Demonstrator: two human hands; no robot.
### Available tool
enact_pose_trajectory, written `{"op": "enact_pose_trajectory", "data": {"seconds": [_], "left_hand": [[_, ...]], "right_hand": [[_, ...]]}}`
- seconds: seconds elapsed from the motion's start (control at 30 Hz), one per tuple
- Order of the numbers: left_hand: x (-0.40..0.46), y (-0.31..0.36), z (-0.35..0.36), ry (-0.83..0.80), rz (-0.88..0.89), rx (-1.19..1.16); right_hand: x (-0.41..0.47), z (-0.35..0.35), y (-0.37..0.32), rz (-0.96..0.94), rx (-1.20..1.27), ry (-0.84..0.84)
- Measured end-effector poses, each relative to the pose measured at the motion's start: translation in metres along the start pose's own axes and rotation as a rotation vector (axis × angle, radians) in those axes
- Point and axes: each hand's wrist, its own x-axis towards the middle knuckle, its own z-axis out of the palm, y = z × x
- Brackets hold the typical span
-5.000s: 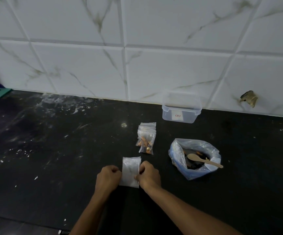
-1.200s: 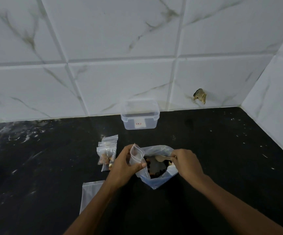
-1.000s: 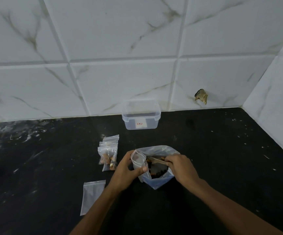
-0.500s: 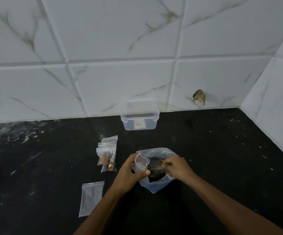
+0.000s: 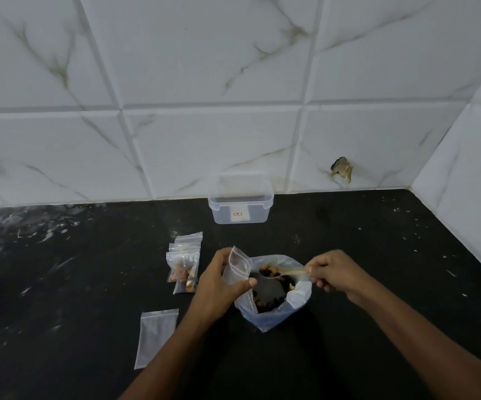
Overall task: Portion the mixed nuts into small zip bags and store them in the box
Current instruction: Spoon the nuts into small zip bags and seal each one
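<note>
Loaded wooden spoon in my right hand, grip pinched on the handle, long axis running left toward the small zip bag; my left hand clamps that bag upright, mouth just beside the spoon bowl. Mixed nuts remain in the big bag; filled bags and a spare empty bag lie on the desk, and from here the box by the wall looks empty.

The clear box at the back of the desk has a white sticker on its front. The sticker has a small red mark, but it is too tiny to read. No other words or numbers can be read.
</note>
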Motion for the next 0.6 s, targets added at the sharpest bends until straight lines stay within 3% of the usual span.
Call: {"op": "enact_pose_trajectory", "data": {"seconds": [0.17,0.27,0.47,0.6], "left_hand": [[0.008,0.014,0.004,0.043,0.048,0.107],[0.013,0.021,0.009,0.052,0.055,0.139],[0.02,0.029,0.022,0.071,0.072,0.12],[0.019,0.025,0.026,0.066,0.071,0.096]], "right_hand": [[-0.022,-0.027,-0.035,-0.097,0.108,0.05],[-0.035,-0.03,-0.056,-0.183,0.048,0.07],[-0.056,-0.001,-0.079,-0.491,-0.532,0.276],[-0.061,0.016,-0.082,-0.68,-0.837,0.257]]}}
